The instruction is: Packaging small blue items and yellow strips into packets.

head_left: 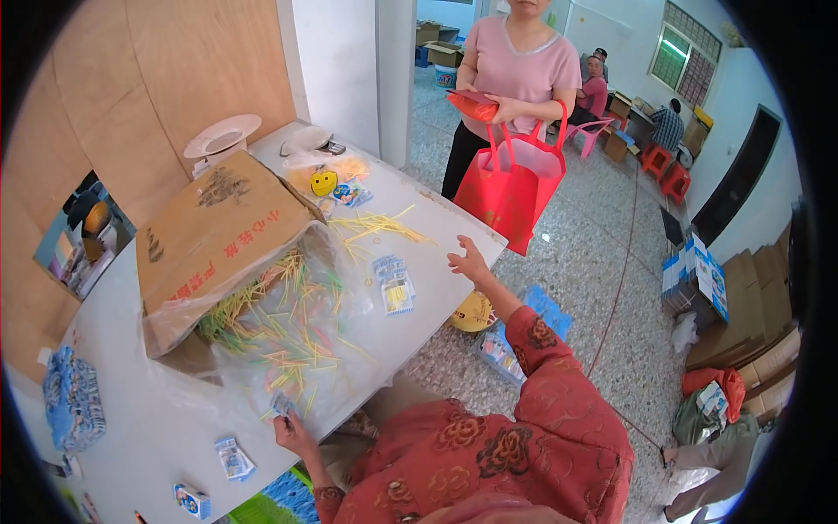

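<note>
My left hand [291,428] pinches a small blue-and-white packet [281,404] at the near edge of the white table [157,428], beside a clear plastic sheet. My right hand [469,260] is stretched out over the table's right edge, fingers spread and holding nothing. Just left of it lie a few similar packets [394,284]. A cardboard box [214,231] lies tipped on its side, and thin yellow, green and orange sticks [279,319] spill from it onto the plastic. A loose bunch of yellow sticks [377,227] lies farther back.
A person in a pink top stands across the table with a red tote bag [511,188]. More packets [233,458] and a blue bundle [74,402] lie on the table's left. A white plate [223,135] sits at the back. Boxes and seated people fill the room's right side.
</note>
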The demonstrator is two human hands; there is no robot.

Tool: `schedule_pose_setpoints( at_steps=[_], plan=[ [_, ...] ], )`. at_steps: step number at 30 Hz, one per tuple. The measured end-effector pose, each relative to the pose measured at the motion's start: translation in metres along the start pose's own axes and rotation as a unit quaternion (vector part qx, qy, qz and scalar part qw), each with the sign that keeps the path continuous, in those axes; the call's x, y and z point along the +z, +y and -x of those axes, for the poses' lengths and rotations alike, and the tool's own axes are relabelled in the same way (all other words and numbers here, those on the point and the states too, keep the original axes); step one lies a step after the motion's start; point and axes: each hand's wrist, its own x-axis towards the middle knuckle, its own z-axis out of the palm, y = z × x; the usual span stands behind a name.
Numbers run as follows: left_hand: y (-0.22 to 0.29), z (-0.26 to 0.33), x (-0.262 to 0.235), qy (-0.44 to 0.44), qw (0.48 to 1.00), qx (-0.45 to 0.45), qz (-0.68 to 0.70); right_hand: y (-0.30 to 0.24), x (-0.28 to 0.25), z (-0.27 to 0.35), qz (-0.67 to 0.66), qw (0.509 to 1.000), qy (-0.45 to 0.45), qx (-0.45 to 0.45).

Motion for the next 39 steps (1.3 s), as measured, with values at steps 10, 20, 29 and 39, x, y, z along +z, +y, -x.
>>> schedule_pose_setpoints(
  at_steps=[10, 20, 29, 39],
  plan=[
    [0.004, -0.001, 0.005, 0.014, 0.999, -0.001, 0.043, 0.034, -0.104, -0.022, -0.197, 0.959, 0.13, 0.156],
    [0.011, -0.001, 0.004, 0.033, 0.999, 0.015, 0.025, -0.178, -0.281, -0.034, -0.06, 0.963, 0.189, -0.184],
    [0.013, -0.001, 0.005, 0.012, 1.0, 0.001, 0.02, -0.3, -0.471, 0.142, 0.08, 0.599, 0.606, -0.517],
    [0.009, -0.001, 0.002, 0.018, 0.998, -0.008, 0.065, -0.049, -0.132, 0.017, -0.204, 0.963, 0.166, -0.055]
  ],
)
